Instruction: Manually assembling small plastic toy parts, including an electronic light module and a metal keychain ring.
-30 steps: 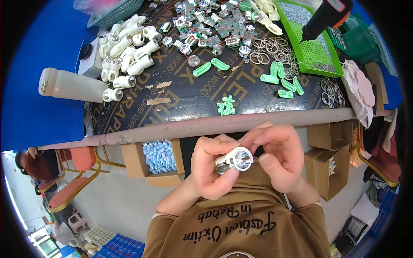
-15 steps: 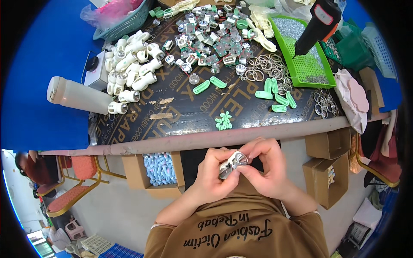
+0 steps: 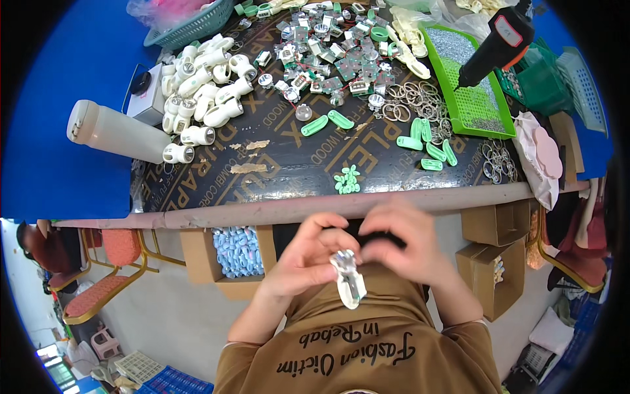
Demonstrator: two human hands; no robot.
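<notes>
- Small white plastic torch body with a clear round lens (image 3: 348, 281) is held low in front of the chest, near side of the bench edge, lens end up; judged held close for fine fitting work
- Left hand (image 3: 303, 257) pinches the torch body, fingers closed on its upper part, forearm rising from lower left
- Right hand (image 3: 407, 246) is curled just right of the lens end, fingertips bent inward; blurred, so contact with the piece cannot be told
- Open brown cardboard box of pale blue parts (image 3: 239, 248) sits under the bench, left of the hands, within reach
- Dark printed plywood bench top (image 3: 275, 172) lies beyond; small green plastic bits (image 3: 346, 180) near its edge
- Pile of white torch bodies (image 3: 203, 82) far left, green mesh tray (image 3: 469, 82) and black glue gun (image 3: 493, 44) far right
</notes>
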